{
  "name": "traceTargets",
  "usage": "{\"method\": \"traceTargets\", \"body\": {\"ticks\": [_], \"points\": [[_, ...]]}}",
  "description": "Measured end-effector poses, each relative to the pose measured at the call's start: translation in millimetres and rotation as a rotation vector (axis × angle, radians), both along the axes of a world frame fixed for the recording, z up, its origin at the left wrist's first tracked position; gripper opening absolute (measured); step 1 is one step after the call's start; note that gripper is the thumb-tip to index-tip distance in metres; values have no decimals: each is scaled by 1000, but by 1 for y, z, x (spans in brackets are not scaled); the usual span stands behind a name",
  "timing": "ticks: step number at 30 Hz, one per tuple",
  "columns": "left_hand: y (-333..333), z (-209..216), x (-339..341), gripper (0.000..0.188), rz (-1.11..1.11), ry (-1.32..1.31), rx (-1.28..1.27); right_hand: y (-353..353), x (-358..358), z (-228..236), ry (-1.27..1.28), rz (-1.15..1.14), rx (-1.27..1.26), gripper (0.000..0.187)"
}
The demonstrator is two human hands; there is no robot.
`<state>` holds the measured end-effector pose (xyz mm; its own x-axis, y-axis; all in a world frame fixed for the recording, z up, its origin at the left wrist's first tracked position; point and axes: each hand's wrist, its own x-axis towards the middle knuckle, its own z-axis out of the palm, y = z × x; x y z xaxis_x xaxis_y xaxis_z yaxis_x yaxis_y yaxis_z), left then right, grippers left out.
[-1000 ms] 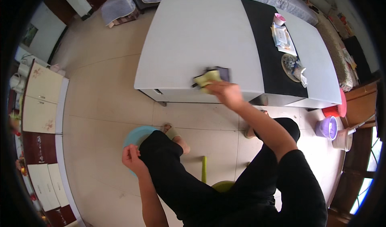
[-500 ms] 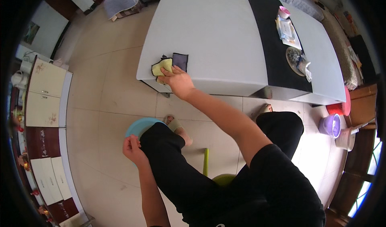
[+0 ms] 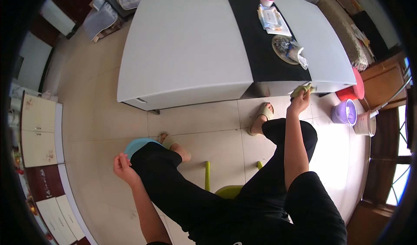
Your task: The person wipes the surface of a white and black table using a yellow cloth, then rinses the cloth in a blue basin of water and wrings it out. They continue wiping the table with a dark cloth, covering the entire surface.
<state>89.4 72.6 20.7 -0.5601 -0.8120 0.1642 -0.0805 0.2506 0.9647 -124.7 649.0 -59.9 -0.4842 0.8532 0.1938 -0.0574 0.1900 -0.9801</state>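
My right hand (image 3: 299, 102) is closed around a bunched yellow-green cloth (image 3: 300, 90), at the near edge of the white coffee table (image 3: 184, 41), right of its black band. The dark backing that showed earlier is mostly folded out of view. Over on the left, my left hand (image 3: 124, 167) is held in the air beside my knee, its fingers curled together with nothing visible in them. Just beyond that hand, a light blue basin (image 3: 138, 146) stands on the floor, partly hidden by my leg.
On the table's black band (image 3: 256, 49) are a pink bowl (image 3: 266, 0), a white packet (image 3: 272, 17) and a round tray (image 3: 280, 49) with small items. A purple bucket (image 3: 344, 113), a pale bucket (image 3: 365, 124) and a red stool (image 3: 354, 88) stand at right. Cabinets (image 3: 39, 128) line the left.
My right hand has moved with the cloth from the table's near left corner to its near right edge, and the cloth is now bunched. My left hand stays near the basin.
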Motion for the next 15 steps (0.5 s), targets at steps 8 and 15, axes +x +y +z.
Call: {"method": "traceTargets", "body": {"ticks": [8, 15], "points": [[23, 2, -27, 20, -85, -56, -138, -174, -8, -15, 19, 253, -713, 22], [32, 4, -35, 22, -115, -120, -164, -94, -33, -93, -1112, 811, 814, 46]]}}
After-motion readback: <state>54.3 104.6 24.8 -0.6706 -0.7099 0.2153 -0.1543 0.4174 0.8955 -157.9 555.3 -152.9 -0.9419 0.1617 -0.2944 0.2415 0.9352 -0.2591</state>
